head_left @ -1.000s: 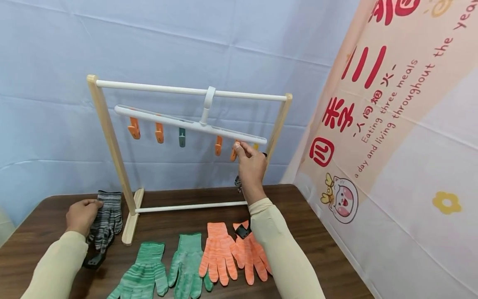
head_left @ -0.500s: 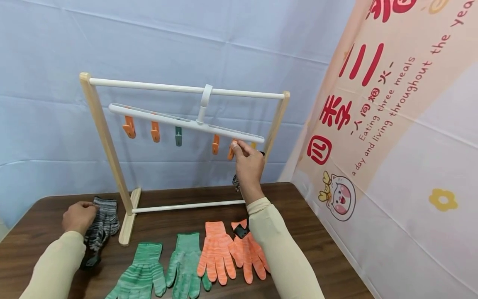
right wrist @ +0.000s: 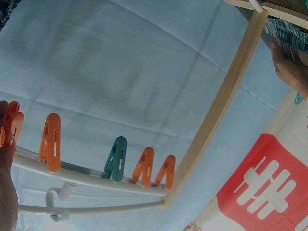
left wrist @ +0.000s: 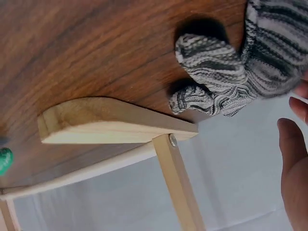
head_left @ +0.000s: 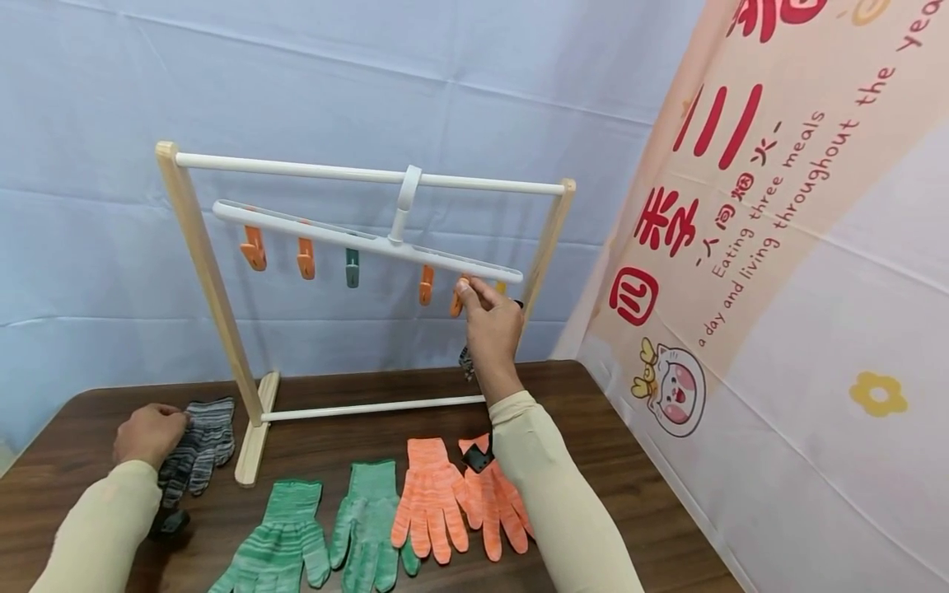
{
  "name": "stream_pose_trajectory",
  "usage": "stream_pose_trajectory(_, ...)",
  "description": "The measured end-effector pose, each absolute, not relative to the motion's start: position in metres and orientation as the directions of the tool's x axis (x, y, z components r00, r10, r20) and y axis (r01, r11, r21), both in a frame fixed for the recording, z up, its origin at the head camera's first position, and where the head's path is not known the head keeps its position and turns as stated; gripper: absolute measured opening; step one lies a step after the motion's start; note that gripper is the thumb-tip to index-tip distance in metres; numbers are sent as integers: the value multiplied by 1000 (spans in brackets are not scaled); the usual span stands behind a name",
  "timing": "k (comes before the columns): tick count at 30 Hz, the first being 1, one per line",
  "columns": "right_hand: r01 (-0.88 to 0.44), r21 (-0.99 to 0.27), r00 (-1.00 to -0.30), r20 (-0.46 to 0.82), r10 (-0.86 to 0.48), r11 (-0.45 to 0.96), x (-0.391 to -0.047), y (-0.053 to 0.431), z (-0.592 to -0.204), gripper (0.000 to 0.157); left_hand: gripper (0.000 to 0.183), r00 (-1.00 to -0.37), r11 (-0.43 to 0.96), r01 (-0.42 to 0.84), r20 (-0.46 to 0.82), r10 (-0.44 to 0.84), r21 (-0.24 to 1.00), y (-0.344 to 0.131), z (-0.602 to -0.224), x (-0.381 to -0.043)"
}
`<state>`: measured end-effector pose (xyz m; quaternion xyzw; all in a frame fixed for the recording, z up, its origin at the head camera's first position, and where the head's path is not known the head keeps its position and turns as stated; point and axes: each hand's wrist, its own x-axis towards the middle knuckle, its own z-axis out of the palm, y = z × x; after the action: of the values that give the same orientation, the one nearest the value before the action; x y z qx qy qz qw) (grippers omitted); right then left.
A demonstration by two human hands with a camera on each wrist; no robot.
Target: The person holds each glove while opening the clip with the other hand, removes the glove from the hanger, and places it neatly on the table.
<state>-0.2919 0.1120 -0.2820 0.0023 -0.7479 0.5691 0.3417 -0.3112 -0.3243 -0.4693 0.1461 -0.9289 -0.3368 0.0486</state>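
My right hand (head_left: 495, 333) pinches an orange clothespin (head_left: 456, 303) near the right end of a white clip hanger (head_left: 311, 231). The hanger tilts down to the right. Part of a striped glove (head_left: 466, 361) shows behind my right wrist; its upper end is hidden. At the table's left, my left hand (head_left: 151, 436) is beside a grey-black striped glove (head_left: 211, 432). In the left wrist view, the thumb (left wrist: 291, 144) stands apart from the fingers and from that glove, which is on the table. More orange clothespins (right wrist: 50, 143) and a green one (right wrist: 115, 160) line the hanger.
A rack with wooden posts (head_left: 215, 288) and a white top rod (head_left: 296, 170) carries the hanger. Two green gloves (head_left: 278, 535) and two orange gloves (head_left: 430, 498) lie along the front of the brown table (head_left: 630, 511). A printed cloth (head_left: 741, 247) hangs at the right.
My left hand has moved slightly left and down, and the striped glove beside it has sunk lower onto the table and come free of the fingers. The right hand keeps its pinch on the clothespin.
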Motion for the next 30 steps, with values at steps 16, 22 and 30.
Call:
stream_pose_trajectory(16,-422,-858,-800,505,325,294,-293,114,-282,39,43,-897,791,-86,298,-326,605,-282,-418,-287)
stream_pose_trajectory(22,-447,-856,-796,513,320,260,-293,115,-283,41,44,-893,777,-2,349,-285,630,-255,-392,-271)
stream_pose_trajectory(30,-462,-839,-768,540,344,287,-292,114,-282,41,41,-895,761,53,368,-251,646,-233,-383,-263)
